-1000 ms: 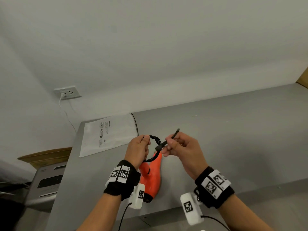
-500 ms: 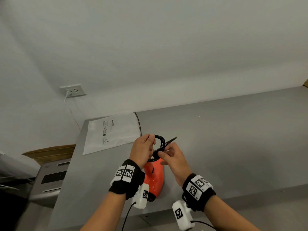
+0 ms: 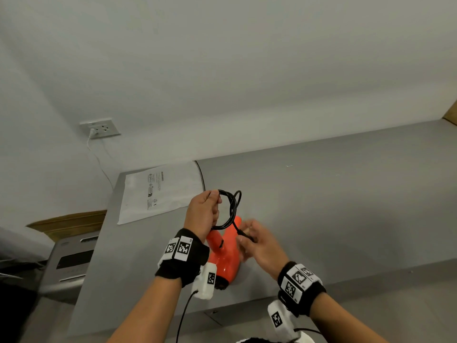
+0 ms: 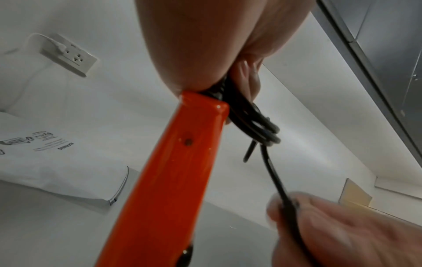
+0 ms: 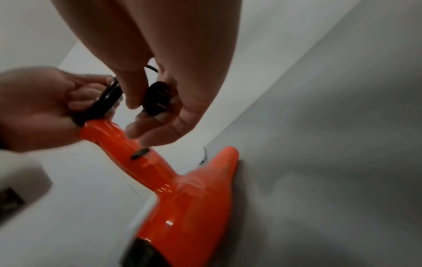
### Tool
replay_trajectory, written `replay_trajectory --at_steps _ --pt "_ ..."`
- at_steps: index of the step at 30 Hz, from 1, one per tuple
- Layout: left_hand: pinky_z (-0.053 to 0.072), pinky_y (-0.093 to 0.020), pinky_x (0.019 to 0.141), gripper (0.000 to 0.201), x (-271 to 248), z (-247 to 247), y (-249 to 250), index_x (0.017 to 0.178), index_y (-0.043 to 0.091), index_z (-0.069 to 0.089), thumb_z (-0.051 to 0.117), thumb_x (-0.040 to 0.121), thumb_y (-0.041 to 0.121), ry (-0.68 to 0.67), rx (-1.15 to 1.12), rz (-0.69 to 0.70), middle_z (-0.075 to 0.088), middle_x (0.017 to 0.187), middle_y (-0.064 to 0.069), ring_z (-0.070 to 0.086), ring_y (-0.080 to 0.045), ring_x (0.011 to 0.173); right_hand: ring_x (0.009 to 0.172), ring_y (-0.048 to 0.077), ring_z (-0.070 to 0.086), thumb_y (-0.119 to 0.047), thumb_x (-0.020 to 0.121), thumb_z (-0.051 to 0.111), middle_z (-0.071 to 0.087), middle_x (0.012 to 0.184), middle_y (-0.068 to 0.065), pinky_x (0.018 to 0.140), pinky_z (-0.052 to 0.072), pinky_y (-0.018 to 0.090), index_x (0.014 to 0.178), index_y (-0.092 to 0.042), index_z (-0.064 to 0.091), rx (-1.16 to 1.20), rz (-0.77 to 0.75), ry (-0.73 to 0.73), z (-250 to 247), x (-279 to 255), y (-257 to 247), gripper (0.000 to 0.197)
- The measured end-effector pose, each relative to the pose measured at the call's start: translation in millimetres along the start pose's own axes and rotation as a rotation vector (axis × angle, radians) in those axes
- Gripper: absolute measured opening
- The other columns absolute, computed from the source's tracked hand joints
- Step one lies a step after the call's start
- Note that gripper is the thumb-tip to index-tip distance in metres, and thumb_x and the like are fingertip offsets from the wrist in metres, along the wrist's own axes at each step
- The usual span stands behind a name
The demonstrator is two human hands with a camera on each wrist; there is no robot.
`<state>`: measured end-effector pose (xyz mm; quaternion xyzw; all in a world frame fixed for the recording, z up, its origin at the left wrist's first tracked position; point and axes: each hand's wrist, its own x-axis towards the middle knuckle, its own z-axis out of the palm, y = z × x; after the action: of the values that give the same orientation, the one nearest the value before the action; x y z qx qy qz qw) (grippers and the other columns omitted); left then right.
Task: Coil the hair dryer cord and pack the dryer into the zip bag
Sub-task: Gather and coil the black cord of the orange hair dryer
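An orange hair dryer (image 3: 226, 258) lies on the grey table (image 3: 333, 206), its nozzle (image 5: 227, 157) pointing away from me. My left hand (image 3: 202, 214) holds the black cord (image 3: 231, 209) in several loops above the dryer's handle (image 4: 173, 162). My right hand (image 3: 254, 240) grips the cord's free end and the black plug (image 5: 157, 98) just right of the loops. A white zip bag (image 3: 158, 194) with printed warning text lies flat at the table's far left.
A wall socket (image 3: 101, 128) with a white lead plugged in sits on the wall behind the table's left end. A grey appliance (image 3: 71, 261) and a cardboard box (image 3: 66, 222) stand left of the table. Another cardboard edge (image 3: 451, 112) shows at far right.
My right hand has dropped down and to the right with the plug end of the cord. The loops in my left hand now stand taller and more open.
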<state>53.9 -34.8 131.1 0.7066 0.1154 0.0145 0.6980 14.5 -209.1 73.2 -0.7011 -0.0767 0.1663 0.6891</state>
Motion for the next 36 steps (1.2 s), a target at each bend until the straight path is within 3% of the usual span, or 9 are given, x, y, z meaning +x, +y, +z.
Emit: replay_trajectory --at_steps 5,12,17,22,24,27,31,34,36 --pt "0.018 -0.018 0.038 0.033 10.8 -6.8 -0.7 0.077 0.011 0.054 0.044 0.106 0.022 0.098 -0.046 0.003 0.031 0.05 0.007 0.023 -0.007 0.039 0.045 0.02 0.055 -0.009 0.094 0.059 0.062 0.067 0.002 0.047 0.048 0.03 0.076 -0.031 0.061 -0.356 0.056 -0.086 -23.7 -25.1 44.8 0.028" --pt "0.021 -0.018 0.036 0.032 19.5 -5.5 1.5 0.079 0.012 0.056 0.044 0.106 0.024 0.155 -0.111 -0.008 0.033 0.049 0.009 0.025 -0.006 0.038 0.04 0.007 0.052 -0.013 0.093 0.065 0.064 0.063 -0.003 0.05 0.047 0.023 0.073 -0.027 0.063 -0.4 0.076 0.005 -45.1 -49.4 66.3 0.025" --pt "0.021 -0.017 0.037 0.032 19.5 -6.0 0.0 0.08 0.013 0.056 0.044 0.107 0.026 0.143 -0.119 0.019 0.034 0.048 0.011 0.026 -0.004 0.037 0.049 0.017 0.056 -0.008 0.089 0.071 0.072 0.067 0.011 0.051 0.049 0.03 0.084 -0.016 0.075 -0.254 0.078 0.214 -77.1 -47.2 42.6 0.011" --pt "0.019 -0.018 0.036 0.034 17.3 -2.1 0.6 0.078 0.014 0.055 0.043 0.107 0.026 0.128 -0.154 0.022 0.032 0.05 0.01 0.025 -0.005 0.038 0.061 0.015 0.061 0.002 0.081 0.078 0.073 0.07 0.004 0.061 0.053 0.03 0.083 -0.013 0.078 0.048 -0.093 0.404 -101.2 -50.2 -23.6 0.015" --pt "0.02 -0.018 0.036 0.035 15.9 2.7 1.5 0.077 0.014 0.055 0.042 0.107 0.025 0.119 -0.147 0.025 0.031 0.051 0.009 0.024 -0.006 0.038 0.071 0.018 0.066 0.005 0.077 0.077 0.075 0.078 0.006 0.071 0.056 0.026 0.081 -0.014 0.077 0.189 -0.195 0.385 -95.8 -51.4 -55.7 0.019" --pt "0.02 -0.017 0.037 0.034 13.1 11.3 4.8 0.077 0.014 0.053 0.041 0.108 0.023 0.096 -0.143 0.026 0.03 0.05 0.009 0.023 -0.006 0.039 0.091 0.037 0.072 0.009 0.079 0.072 0.076 0.089 0.021 0.088 0.057 0.038 0.089 -0.002 0.07 0.295 -0.302 0.23 -71.1 -47.2 -90.2 0.014" --pt "0.022 -0.02 0.039 0.034 7.0 21.2 9.8 0.076 0.014 0.049 0.04 0.108 0.021 0.051 -0.147 0.049 0.034 0.05 0.007 0.026 -0.007 0.039 0.06 0.028 0.067 0.0 0.088 0.069 0.073 0.068 0.016 0.068 0.057 0.036 0.087 0.003 0.069 0.037 -0.208 0.067 -31.7 -27.7 -98.4 0.003" --pt "0.038 -0.026 0.046 0.033 -0.4 25.5 12.5 0.08 0.013 0.051 0.039 0.108 0.024 0.003 -0.073 0.084 0.057 0.062 -0.008 0.048 -0.014 0.048 0.045 0.014 0.064 -0.021 0.089 0.072 0.073 0.06 0.009 0.055 0.056 0.026 0.079 -0.002 0.07 -0.454 -0.146 0.056 -9.4 -11.9 -88.7 0.022" --pt "0.05 -0.028 0.054 0.031 -5.5 27.1 13.0 0.087 0.011 0.053 0.037 0.109 0.026 -0.033 -0.058 0.093 0.07 0.075 -0.011 0.061 -0.017 0.06 0.037 0.006 0.057 -0.024 0.089 0.072 0.071 0.059 0.011 0.048 0.052 0.022 0.076 -0.004 0.069 -0.525 -0.116 0.11 -0.1 -4.1 -88.4 0.025"
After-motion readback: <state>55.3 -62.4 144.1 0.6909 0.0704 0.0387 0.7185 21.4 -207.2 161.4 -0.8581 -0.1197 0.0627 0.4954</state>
